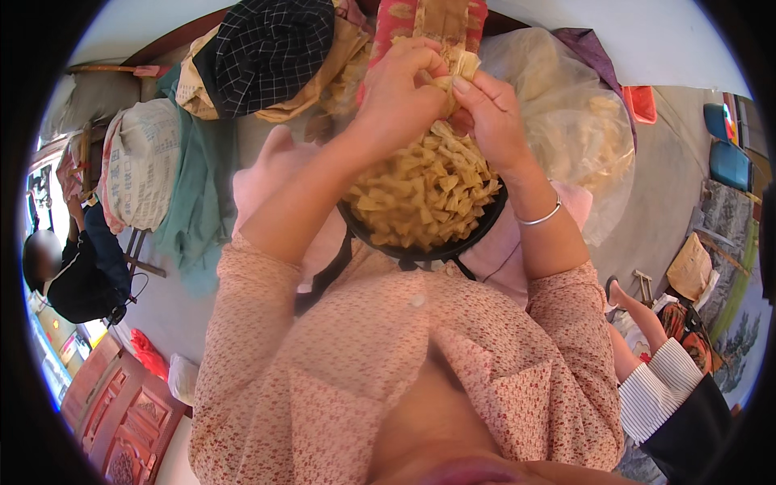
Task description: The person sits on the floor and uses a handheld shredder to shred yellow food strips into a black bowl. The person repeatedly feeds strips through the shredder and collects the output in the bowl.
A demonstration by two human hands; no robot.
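Both hands meet above a round black-rimmed container [418, 251] on my lap, heaped with small folded pieces of pale dried husk or leaf [424, 194]. My left hand [494, 115], with a silver bangle on the wrist, pinches a pale yellow strip [464, 66] between thumb and fingers. From the other side my right hand [406, 91] grips the same strip; its fingertips are partly hidden. Just beyond the hands lies a red patterned cloth [397, 27] with a brown board-like piece [442, 21] on it.
A clear plastic bag [545, 91] with pale pieces stands right of the hands. Dark checked cloth [273, 54] covers a paper sack at upper left. A white woven sack [139, 163] and green cloth [194, 182] are farther left. One person [91, 267] sits left, another [661, 388] right.
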